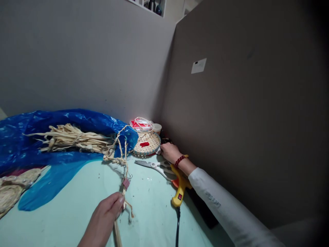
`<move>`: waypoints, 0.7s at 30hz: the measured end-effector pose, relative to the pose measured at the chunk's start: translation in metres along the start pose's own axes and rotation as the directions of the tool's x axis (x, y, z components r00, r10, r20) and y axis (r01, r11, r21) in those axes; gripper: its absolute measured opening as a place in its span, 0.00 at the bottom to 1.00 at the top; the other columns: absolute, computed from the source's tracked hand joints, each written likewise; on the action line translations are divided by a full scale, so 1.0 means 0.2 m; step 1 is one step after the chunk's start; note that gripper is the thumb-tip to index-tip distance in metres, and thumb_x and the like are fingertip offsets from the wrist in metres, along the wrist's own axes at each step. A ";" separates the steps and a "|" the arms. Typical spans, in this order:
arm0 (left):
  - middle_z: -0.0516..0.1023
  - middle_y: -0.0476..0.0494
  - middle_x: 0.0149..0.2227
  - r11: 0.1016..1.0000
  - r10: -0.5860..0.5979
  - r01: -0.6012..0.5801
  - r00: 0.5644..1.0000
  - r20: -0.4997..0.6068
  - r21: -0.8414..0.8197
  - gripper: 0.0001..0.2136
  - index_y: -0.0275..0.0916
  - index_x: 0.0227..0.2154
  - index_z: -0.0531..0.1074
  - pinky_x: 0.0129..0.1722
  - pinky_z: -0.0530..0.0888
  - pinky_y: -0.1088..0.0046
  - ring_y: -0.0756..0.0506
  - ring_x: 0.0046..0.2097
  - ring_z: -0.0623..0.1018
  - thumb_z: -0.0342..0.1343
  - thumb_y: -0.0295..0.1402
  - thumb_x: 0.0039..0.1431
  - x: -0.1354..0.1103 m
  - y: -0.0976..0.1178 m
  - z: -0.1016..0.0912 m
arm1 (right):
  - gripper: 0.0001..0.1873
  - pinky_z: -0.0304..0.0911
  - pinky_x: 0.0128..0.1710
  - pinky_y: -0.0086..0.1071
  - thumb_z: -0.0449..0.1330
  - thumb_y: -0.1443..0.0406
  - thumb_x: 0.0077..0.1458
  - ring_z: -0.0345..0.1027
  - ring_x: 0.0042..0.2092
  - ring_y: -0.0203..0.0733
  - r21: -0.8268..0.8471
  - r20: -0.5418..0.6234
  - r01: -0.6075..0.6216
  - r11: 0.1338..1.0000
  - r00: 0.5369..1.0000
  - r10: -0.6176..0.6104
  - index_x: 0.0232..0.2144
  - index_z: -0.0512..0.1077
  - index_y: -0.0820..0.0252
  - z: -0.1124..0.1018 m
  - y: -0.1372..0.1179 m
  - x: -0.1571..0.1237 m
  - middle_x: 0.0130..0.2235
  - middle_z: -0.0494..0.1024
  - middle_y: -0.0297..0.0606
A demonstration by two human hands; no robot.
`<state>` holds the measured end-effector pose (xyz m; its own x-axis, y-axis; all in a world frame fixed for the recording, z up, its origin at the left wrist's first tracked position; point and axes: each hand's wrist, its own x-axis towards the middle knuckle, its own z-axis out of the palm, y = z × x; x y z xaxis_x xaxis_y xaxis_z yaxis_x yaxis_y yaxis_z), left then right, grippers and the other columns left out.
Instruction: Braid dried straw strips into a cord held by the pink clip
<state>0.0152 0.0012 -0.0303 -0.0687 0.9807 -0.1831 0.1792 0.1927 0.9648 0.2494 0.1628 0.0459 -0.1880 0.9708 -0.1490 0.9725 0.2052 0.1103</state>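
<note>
My left hand [105, 214] is closed round the lower end of a braided straw cord [124, 161], near a small pink clip [126, 183] on it. The cord runs up to a bundle of dried straw [74, 139] lying on a blue plastic bag [38, 137]. My right hand [169, 152], with a red bead bracelet on the wrist, reaches to the far corner beside a round woven tray [154, 141]; its fingers are curled and hidden. Scissors [154, 166] lie just in front of it.
A yellow glue gun [181, 187] with a black cable lies beside my right forearm. A red and white bag [141, 124] and a paper cup [157, 128] stand behind the tray. Woven straw pieces [11, 190] lie at the left edge. Grey partition walls close the corner.
</note>
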 end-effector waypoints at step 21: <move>0.55 0.58 0.14 1.000 -0.031 0.030 0.990 0.136 0.007 0.19 0.40 0.13 0.62 0.21 0.50 0.77 0.53 0.19 0.54 0.59 0.47 0.44 0.07 0.03 -0.05 | 0.18 0.68 0.45 0.43 0.57 0.61 0.61 0.69 0.47 0.45 0.011 -0.010 -0.112 0.994 0.994 0.112 0.51 0.67 0.63 0.05 0.14 -0.07 0.50 0.70 0.45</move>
<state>0.0061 0.0149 -0.0252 0.0600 0.9698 -0.2365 0.1834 0.2222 0.9576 0.2800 0.1541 0.0417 -0.0792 0.9889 -0.1259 0.9889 0.0939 0.1155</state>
